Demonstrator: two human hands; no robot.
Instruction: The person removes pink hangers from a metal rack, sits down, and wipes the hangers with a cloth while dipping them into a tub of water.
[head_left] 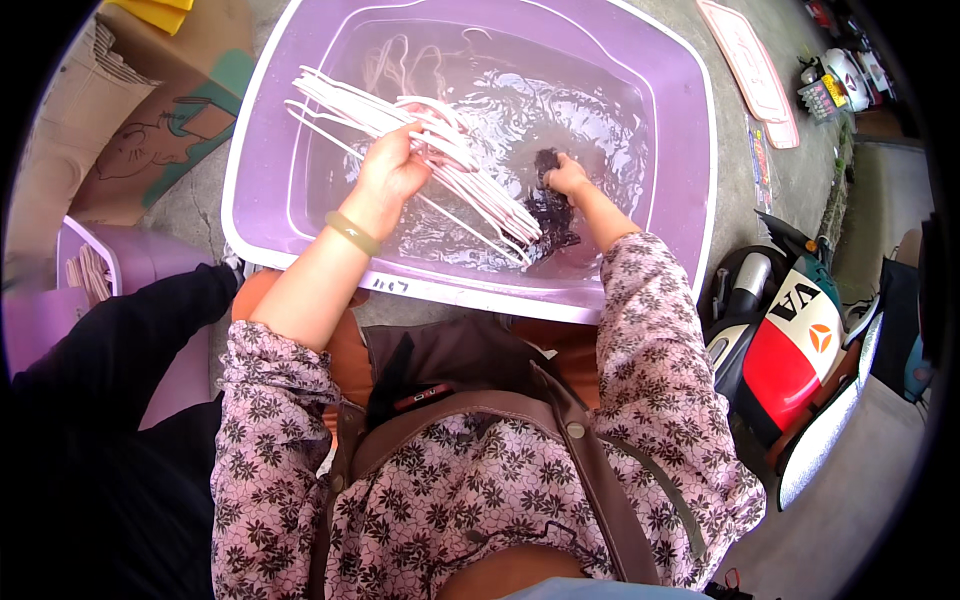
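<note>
My left hand (395, 165) is closed around a bundle of pale pinkish-white hangers (470, 185), held slantwise over the water in a big purple tub (262, 185). To its right, my right hand (568, 176) grips a dark, wet cloth (552, 215) that trails down into the water beside the bundle's lower end. The fingertips of that hand are partly hidden by the cloth. More hangers (400, 65) lie underwater near the tub's far left side. The water is rippled and cloudy.
Left of the tub stand a cardboard box (150, 150) and a smaller purple bin (150, 262) with hangers (92, 272) in it. A red and white scooter (785, 350) stands at the right. A pink lid (745, 60) lies on the ground at the far right. Someone's dark-trousered leg (130, 340) reaches in at left.
</note>
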